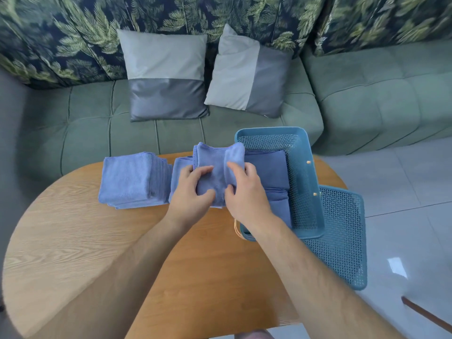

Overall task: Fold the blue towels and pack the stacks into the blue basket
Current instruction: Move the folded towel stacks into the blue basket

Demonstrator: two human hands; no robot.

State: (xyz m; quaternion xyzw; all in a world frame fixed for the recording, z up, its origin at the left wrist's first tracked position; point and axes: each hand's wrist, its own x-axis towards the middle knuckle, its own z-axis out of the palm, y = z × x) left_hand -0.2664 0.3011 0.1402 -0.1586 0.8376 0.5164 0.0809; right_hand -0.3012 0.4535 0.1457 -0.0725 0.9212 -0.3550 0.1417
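- Holding one folded towel bundle [212,165] between them, the left hand [192,192] and right hand [247,194] each have their grip curled round its sides.
- Just right of the grip, the blue basket [304,167] holds darker towels [269,167].
- Left of the grip, a finished stack [127,179] lies on the desk [97,241].

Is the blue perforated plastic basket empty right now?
No, folded dark blue towels lie inside the blue perforated plastic basket, against its near wall.
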